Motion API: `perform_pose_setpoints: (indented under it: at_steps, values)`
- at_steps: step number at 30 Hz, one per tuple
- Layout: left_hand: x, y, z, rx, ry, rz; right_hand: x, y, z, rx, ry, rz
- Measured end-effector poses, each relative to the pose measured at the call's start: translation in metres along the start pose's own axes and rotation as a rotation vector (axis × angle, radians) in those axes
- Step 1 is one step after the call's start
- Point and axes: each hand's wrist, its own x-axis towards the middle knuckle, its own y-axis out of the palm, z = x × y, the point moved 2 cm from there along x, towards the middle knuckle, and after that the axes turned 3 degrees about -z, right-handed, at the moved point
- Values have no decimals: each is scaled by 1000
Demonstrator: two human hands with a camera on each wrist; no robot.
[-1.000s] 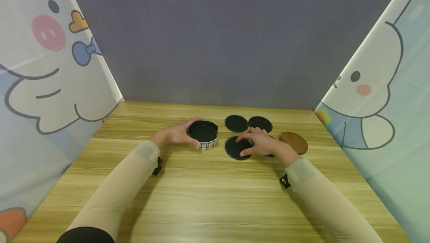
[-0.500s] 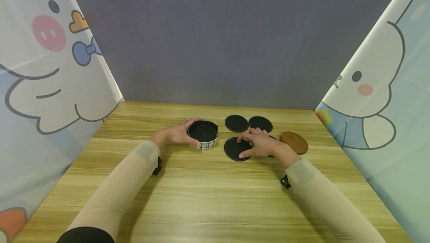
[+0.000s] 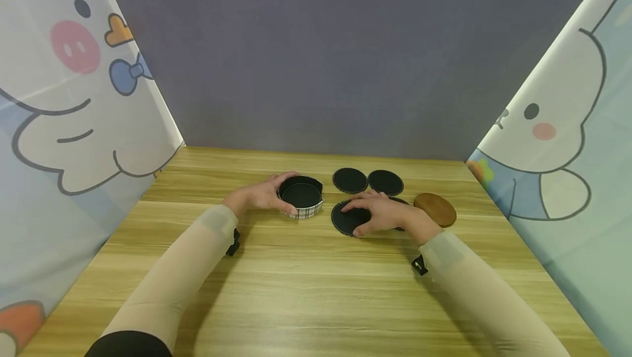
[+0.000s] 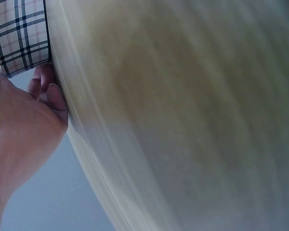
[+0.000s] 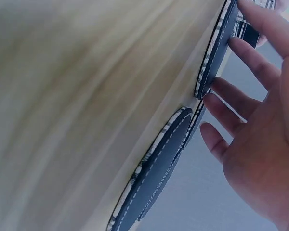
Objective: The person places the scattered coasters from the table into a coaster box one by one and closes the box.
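Note:
My left hand [image 3: 266, 195] grips a round coaster holder [image 3: 307, 213] on the table, thumb at its near side and fingers at its far side. The holder has a white-and-black plaid wall and a black inside; the left wrist view shows only part of its plaid wall [image 4: 24, 38]. My right hand [image 3: 382, 211] is over a round black coaster [image 3: 345, 222] lying flat just right of the holder. Thumb and fingers are spread, with the tips at the coaster's top face. In the right wrist view this coaster [image 5: 214, 62] shows white stitching and a plaid underside.
Two more black coasters [image 3: 350, 180] [image 3: 386, 182] lie side by side behind. Another [image 3: 401, 201] is partly hidden under my right hand. A brown round piece [image 3: 434, 209] lies farther right. A grey panel [image 3: 321, 72] stands behind the wooden table [image 3: 296, 291], with cartoon-printed cloth at both sides.
My right index finger has reached farther left across the coaster. The left hand and the holder have kept their place; the head view has shifted slightly.

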Motion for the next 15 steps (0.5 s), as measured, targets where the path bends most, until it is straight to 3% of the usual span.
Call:
perform_pose_setpoints:
  at_steps: [15]
  values:
    - [2, 1, 0, 18, 6, 5, 2, 0, 0, -54, -23, 8]
